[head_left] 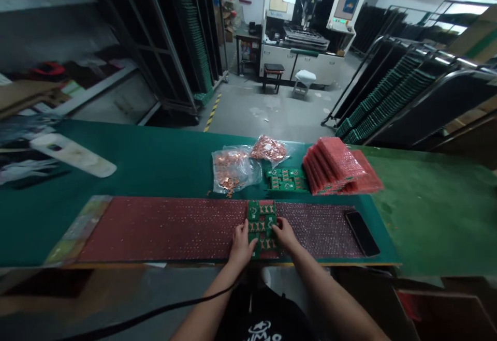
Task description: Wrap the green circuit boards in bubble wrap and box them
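Observation:
A green circuit board panel (262, 225) with rows of copper-coloured pieces lies on a long strip of red bubble wrap (174, 227) in front of me. My left hand (242, 245) grips the panel's left edge, thumb over its face. At the right edge, my right hand (285, 235) closes on the same panel, its thumb on top. Behind it rests another group of green boards (287, 179). Two clear plastic bags, one bag (233, 167) with loose copper-coloured pieces at its mouth and a fuller bag (267, 148), lie beside those boards.
A stack of red bubble-wrapped packs (334, 165) stands at the back right. A black phone (362, 233) lies on the wrap's right end. At far left sits a long white object (73, 154). Racks of boards (392, 87) and a machine (310, 20) stand beyond the table.

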Demonstrator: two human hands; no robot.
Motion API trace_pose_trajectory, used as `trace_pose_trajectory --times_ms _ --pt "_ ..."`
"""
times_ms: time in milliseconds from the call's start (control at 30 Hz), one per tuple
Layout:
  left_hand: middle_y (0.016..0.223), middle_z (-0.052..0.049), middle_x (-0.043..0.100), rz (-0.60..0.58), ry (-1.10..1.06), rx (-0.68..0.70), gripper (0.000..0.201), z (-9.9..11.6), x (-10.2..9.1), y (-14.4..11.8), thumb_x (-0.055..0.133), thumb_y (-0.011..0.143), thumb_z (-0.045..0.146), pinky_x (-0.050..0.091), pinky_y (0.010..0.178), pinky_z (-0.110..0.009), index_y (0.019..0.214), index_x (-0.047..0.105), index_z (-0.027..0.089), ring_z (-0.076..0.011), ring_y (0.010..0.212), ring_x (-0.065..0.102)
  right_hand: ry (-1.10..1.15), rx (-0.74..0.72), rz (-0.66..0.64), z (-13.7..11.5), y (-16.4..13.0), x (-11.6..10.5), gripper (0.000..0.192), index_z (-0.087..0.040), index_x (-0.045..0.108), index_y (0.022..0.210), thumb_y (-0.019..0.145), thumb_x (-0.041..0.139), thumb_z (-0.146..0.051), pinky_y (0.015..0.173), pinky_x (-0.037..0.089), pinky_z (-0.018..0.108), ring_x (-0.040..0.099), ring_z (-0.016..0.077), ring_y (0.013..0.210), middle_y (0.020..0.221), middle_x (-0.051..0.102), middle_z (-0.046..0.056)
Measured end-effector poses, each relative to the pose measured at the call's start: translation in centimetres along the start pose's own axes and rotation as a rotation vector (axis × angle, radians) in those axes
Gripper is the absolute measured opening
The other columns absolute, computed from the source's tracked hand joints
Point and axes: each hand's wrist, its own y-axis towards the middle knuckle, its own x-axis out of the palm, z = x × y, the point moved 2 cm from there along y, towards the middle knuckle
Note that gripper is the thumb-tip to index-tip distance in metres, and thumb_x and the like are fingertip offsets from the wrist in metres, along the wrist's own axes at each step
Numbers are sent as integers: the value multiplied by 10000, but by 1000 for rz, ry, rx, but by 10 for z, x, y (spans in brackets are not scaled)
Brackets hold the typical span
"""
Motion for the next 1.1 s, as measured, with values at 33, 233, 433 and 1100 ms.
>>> trace_pose_trajectory --times_ms 33,233,433,1100 --pt "1113 -98 431 -12 -21 -4 650 -1 0 1 539 715 224 346 1004 -426 1333 360 136 -242 1097 451 23 2 -29 -1 0 -1 237 -125 497 1010 781 455 -173 812 484 309 602 196 897 940 609 104" --pt "1139 -121 431 -139 -193 -60 706 -2 -8 10 552 699 238 364 1002 -382 1349 326 83 -223 1111 463 92 -38 -37 -20 -6 -6 57 -185 428 773 760 479 -207 665 470 240 582 145 723 724 574 0" --pt "1166 -107 474 -100 -133 56 599 -4 -50 19 602 667 253 364 998 -402 1242 475 147 -252 1144 453 -172 -133 165 -70 -30 13 153 -196 403 764 709 542 -230 668 403 271 550 185 747 789 541 30" --pt "998 -164 642 -412 -447 -254 615 -108 -137 55 586 586 536 508 744 -338 1006 547 89 -270 943 615 310 310 481 -126 16 77 152 -169 522 749 788 542 -314 645 502 270 577 148 670 672 558 19"
